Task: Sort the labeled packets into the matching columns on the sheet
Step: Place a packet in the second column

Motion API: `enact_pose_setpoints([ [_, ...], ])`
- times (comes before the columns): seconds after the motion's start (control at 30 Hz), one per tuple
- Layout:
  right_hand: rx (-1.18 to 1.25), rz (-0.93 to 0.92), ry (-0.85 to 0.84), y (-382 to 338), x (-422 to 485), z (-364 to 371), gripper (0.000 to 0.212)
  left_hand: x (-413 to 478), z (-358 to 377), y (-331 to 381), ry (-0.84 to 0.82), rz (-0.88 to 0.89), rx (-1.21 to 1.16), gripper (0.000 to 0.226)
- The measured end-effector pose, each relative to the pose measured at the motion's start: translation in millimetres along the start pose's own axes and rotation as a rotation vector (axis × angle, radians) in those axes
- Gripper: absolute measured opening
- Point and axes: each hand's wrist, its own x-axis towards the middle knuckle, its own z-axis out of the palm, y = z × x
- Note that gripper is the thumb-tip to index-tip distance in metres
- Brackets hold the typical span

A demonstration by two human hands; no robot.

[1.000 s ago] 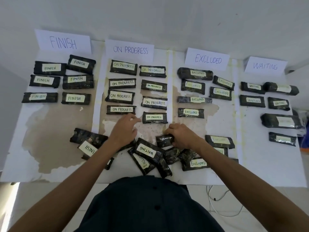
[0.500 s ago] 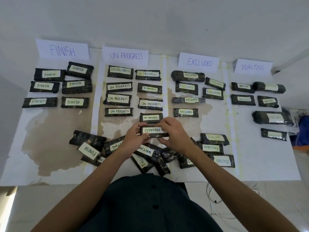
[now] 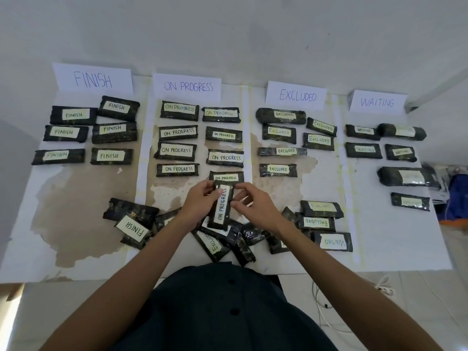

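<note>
A dark packet labeled ON PROGRESS (image 3: pixel 222 207) stands turned lengthwise between my hands, above the loose pile. My left hand (image 3: pixel 198 202) grips its left side and my right hand (image 3: pixel 254 205) pinches its right edge. The white sheet (image 3: pixel 76 211) carries four columns under paper signs: FINISH (image 3: pixel 92 79), ON PROGRESS (image 3: pixel 188 86), EXCLUDED (image 3: pixel 297 95) and WAITING (image 3: pixel 377 102). Each column holds several matching packets. The unsorted pile (image 3: pixel 217 245) lies at the sheet's near edge, with a FINISH packet (image 3: pixel 133 229), an EXCLUDED packet (image 3: pixel 316 222) and a WAITING packet (image 3: pixel 333 241) showing.
The sheet has brown stained patches on its left and middle. A white wall rises behind the signs. White cables (image 3: pixel 326 307) lie on the tiled floor at the lower right, and blue and orange items (image 3: pixel 458 196) sit past the sheet's right edge.
My right hand picked a packet from the pile and my left hand joined it. Together they lifted the ON PROGRESS packet and turned it from crosswise to lengthwise.
</note>
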Motion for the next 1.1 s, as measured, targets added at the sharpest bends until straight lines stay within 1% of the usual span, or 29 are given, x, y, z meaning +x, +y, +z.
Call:
enact_pose_setpoints([
  [0.1, 0.224, 0.113, 0.055, -4.9, 4.9, 4.4, 0.030, 1.2, 1.3, 5.4, -0.083, 0.103, 0.161, 0.019],
  [0.2, 0.303, 0.185, 0.076, -10.4, 12.5, 8.7, 0.018, 4.8, -1.9, 7.4, -0.078, 0.185, 0.274, 0.023],
  [0.27, 0.339, 0.220, 0.096, -11.9, 19.5, 13.9, 0.012, 6.7, -7.1, 5.8, -0.050, 0.236, 0.388, 0.034],
  [0.3, 0.378, 0.247, 0.107, -12.8, 23.6, 17.2, 0.011, 8.4, -11.7, 2.6, -0.026, 0.275, 0.473, 0.045],
  [0.37, 0.489, 0.329, 0.121, -16.8, 32.0, 24.8, 0.013, 12.1, -23.6, -6.3, 0.026, 0.376, 0.722, 0.066],
  [0.43, 0.575, 0.402, 0.109, -22.3, 40.3, 34.0, 0.016, 16.2, -36.4, -16.7, 0.056, 0.446, 0.924, 0.074],
  [0.47, 0.586, 0.419, 0.091, -25.0, 44.1, 39.0, 0.016, 18.6, -42.5, -21.1, 0.063, 0.466, 0.967, 0.073],
  [0.57, 0.492, 0.387, 0.055, -28.7, 53.5, 53.8, 0.013, 28.4, -59.5, -30.5, 0.065, 0.471, 1.024, 0.069],
  [0.63, 0.313, 0.301, 0.085, -26.8, 57.5, 56.5, 0.009, 36.2, -70.4, -32.6, 0.052, 0.436, 1.066, 0.069],
  [0.7, 0.084, 0.186, 0.107, -21.5, 61.0, 52.4, 0.011, 43.6, -78.6, -32.3, 0.043, 0.419, 1.099, 0.071],
  [0.8, -0.160, 0.076, 0.077, -9.9, 64.6, 45.6, 0.013, 53.0, -85.6, -33.7, 0.018, 0.443, 1.114, 0.058],
  [0.93, -0.297, -0.015, 0.022, 4.8, 63.9, 43.7, 0.009, 63.7, -89.2, -39.9, 0.044, 0.487, 1.140, 0.058],
  [1.1, -0.323, -0.055, -0.096, 11.0, 59.6, 43.1, 0.016, 77.6, -89.9, -35.5, 0.085, 0.497, 1.132, 0.056],
])
